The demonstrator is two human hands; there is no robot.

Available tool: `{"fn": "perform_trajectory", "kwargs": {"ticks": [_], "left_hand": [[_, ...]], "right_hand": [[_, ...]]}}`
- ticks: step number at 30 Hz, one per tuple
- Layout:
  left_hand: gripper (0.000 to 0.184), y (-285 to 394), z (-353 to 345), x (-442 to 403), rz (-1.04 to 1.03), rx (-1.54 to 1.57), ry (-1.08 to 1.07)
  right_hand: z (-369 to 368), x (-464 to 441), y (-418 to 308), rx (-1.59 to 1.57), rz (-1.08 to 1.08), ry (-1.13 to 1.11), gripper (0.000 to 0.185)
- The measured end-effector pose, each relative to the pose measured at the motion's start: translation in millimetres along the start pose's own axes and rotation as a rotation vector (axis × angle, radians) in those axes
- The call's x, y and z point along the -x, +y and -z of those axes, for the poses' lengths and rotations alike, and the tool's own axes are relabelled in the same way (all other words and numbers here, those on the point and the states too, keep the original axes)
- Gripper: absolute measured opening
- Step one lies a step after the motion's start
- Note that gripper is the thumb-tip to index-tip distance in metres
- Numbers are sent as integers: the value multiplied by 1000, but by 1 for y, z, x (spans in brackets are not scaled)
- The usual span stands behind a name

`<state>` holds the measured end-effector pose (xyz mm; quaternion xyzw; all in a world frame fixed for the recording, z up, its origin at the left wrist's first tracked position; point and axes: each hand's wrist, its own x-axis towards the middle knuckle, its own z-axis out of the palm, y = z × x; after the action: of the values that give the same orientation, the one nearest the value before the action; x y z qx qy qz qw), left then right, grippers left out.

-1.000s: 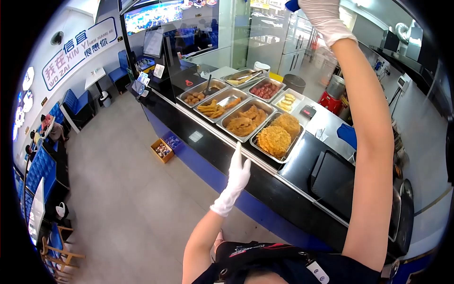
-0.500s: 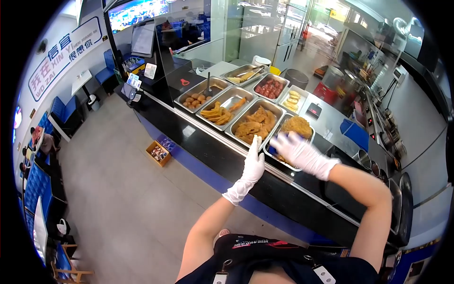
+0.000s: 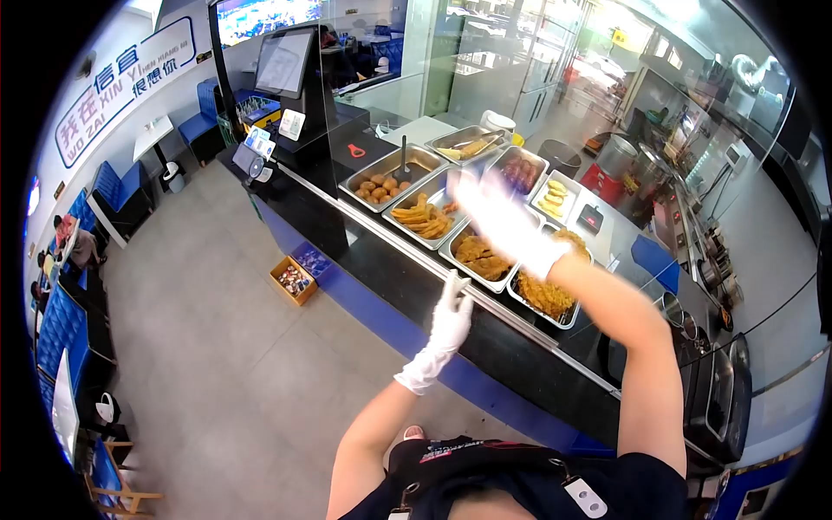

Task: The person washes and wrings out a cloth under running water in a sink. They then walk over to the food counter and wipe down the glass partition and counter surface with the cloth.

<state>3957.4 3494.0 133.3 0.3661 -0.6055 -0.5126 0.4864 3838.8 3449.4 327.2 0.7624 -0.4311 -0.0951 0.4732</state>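
Note:
My left hand (image 3: pixel 450 325), in a white glove, is at the front rail of the counter with its fingers stretched out and slightly apart, holding nothing. My right hand (image 3: pixel 498 212), also gloved, is smeared by motion above the food trays, so its fingers cannot be read. It partly hides a tray of fried cutlets (image 3: pixel 481 258) and the red sausage pieces (image 3: pixel 523 171). Nearest me on the right is a tray of golden fried pieces (image 3: pixel 548 296). Further left stand a tray of yellow strips (image 3: pixel 422 219) and one of brown eggs (image 3: pixel 378 188) with a black-handled utensil (image 3: pixel 403 165).
A glass screen (image 3: pixel 381 95) rises behind the counter's left part, near a tablet on a stand (image 3: pixel 284 62). A small dish of yellow pieces (image 3: pixel 555 198) and a blue container (image 3: pixel 654 263) are to the right. On the floor sits a wooden box (image 3: pixel 295 280).
My right hand has swept left and away from me, uncovering the right-hand tray. My left hand has drawn slightly back and left. The view has shifted a little.

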Motion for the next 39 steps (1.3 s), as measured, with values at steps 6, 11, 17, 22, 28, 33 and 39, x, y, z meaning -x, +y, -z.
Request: {"fn": "perform_trajectory", "kwargs": {"ticks": [6,11,17,22,28,33,39], "left_hand": [[48,-57,119,20,28,-109,288],[43,-76,186,39,191,-88,440],[44,-89,203,40,270,83,469],[43,-79,223,57,295,104,425],[41,-89,252,77,374,81,483],[39,-89,243,70,377,117,451],[36,-84,242,59,407,166,385]], "right_hand": [[12,5,18,-733,-140,-183,45],[129,-96,188,-44,-696,734,58],[9,-81,52,-89,-291,263,47],[-60,-10,-64,-970,-160,-127,40],[74,-137,161,341,-437,650,50],[71,-174,155,389,-625,541,43],[-68,-75,-89,-499,198,34,37]]}}
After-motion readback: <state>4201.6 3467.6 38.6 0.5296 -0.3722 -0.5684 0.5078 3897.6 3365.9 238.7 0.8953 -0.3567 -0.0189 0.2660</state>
